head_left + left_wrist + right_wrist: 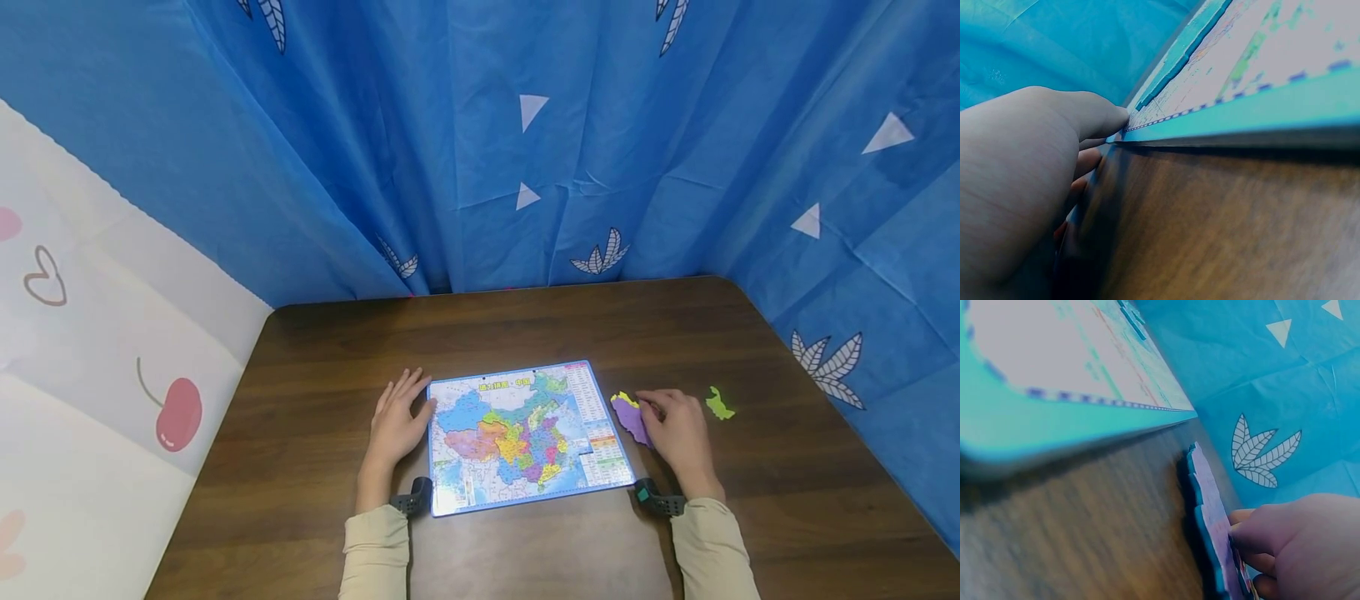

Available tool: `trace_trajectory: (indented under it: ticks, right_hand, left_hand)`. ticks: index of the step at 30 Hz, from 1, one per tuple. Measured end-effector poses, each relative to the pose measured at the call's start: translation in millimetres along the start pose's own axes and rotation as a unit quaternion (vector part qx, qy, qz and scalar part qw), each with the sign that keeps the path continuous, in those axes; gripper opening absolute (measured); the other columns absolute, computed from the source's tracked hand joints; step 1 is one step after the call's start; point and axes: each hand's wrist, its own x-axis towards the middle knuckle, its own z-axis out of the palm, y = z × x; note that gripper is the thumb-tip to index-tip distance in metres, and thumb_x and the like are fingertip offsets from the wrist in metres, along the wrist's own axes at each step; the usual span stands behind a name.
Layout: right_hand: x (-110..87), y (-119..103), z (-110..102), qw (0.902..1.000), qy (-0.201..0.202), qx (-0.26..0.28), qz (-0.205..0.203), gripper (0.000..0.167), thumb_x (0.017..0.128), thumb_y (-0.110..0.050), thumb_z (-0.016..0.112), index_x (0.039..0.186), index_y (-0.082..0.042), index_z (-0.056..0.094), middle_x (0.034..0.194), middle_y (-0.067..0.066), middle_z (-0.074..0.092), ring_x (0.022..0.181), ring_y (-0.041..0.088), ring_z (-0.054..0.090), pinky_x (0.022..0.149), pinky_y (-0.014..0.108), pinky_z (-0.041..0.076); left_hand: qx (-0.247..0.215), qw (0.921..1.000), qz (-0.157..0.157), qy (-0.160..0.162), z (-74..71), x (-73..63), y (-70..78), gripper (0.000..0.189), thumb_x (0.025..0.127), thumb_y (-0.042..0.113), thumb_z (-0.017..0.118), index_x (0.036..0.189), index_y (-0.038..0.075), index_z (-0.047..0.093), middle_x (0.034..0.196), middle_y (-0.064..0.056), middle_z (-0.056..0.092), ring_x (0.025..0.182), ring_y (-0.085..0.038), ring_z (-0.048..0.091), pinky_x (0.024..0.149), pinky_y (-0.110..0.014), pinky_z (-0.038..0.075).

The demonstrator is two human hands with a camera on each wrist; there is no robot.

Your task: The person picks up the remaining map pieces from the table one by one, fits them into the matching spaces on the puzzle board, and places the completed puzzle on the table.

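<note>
1. On the dark wooden table (300, 467), I see a blue-edged map board (480, 479) lying flat, slightly askew, between the two hands.
2. Along its top edge runs a yellow title (504, 385) in Chinese characters; I read the last two as 中国, the others being less distinct from my station.
3. Down its right side, columns of print (590, 400) are too small for me to make out; I can read no brand.
4. Left hand (397, 429): palm down beside the board's left edge, fingers extended and slightly parted, thumb against the border. The left-wrist view shows me the thumb tip at that edge, with the other fingers lower, beyond it.
5. Right hand (678, 429): bent over a purple piece (630, 418) just right of the board, fingers curled; I see thumb and fingers pinching the piece's edge. The right-wrist view shows me its scalloped side.
6. A yellow piece (625, 398) shows at the purple one's upper edge; I cannot tell whether they are joined.
7. A green piece (720, 404) lies alone, right of the right hand.
</note>
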Motion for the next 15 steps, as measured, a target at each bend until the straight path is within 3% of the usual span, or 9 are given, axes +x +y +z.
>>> trace_trajectory:
  ticks: [15]
  right_hand:
    - [0.0,-1.7,-0.7,0.9996,-0.012,0.011,0.023,0.016,0.095,-0.003,0.070,0.109,0.002,0.075,0.117,0.029,0.068,0.112,0.050,0.054,0.092,0.066,0.046]
  left_hand:
    - [0.005,0.9999,0.006,0.008,0.5,-0.4,0.1,0.050,0.102,0.025,0.062,0.148,0.007,0.056,0.163,-0.014,0.041,0.157,-0.033,0.026,0.129,-0.053,0.010]
